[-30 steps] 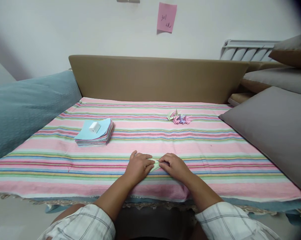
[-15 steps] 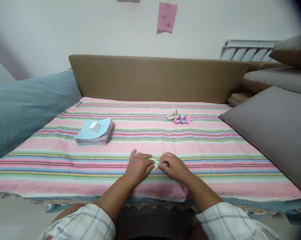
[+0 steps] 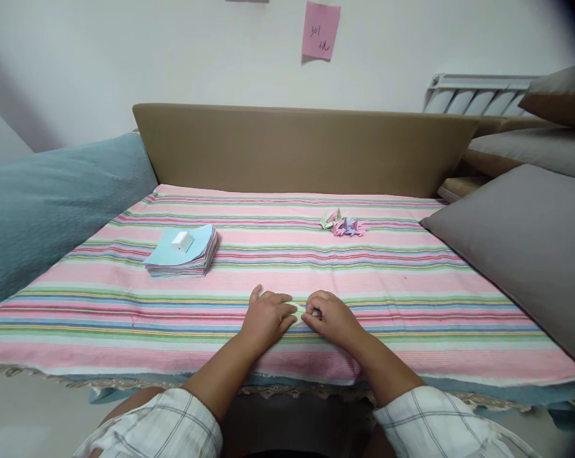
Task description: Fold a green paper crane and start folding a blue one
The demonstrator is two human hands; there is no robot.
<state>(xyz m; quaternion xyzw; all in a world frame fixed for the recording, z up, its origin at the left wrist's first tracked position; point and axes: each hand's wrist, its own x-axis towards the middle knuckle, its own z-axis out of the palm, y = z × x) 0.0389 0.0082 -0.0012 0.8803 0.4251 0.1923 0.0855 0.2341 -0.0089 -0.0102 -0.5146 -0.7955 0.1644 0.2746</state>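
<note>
A small piece of light green folded paper (image 3: 297, 316) lies on the striped cloth near its front edge, mostly covered by my fingers. My left hand (image 3: 267, 316) holds the paper's left part down between thumb and fingers, with the little finger side raised off to the left. At the right end, my right hand (image 3: 329, 315) pinches the paper between thumb and curled forefinger. The exact fold under the fingertips is too small to make out.
Several folded paper cranes (image 3: 343, 225) in green, pink and purple sit farther back. To the left is a stack of coloured paper sheets (image 3: 182, 254) with a white block (image 3: 182, 241) on top. Grey cushions (image 3: 516, 242) border the right, a blue-green cushion (image 3: 63, 203) the left.
Both hands keep almost the same hold on the green paper. The whole view has shifted very slightly; nothing else has visibly moved.
</note>
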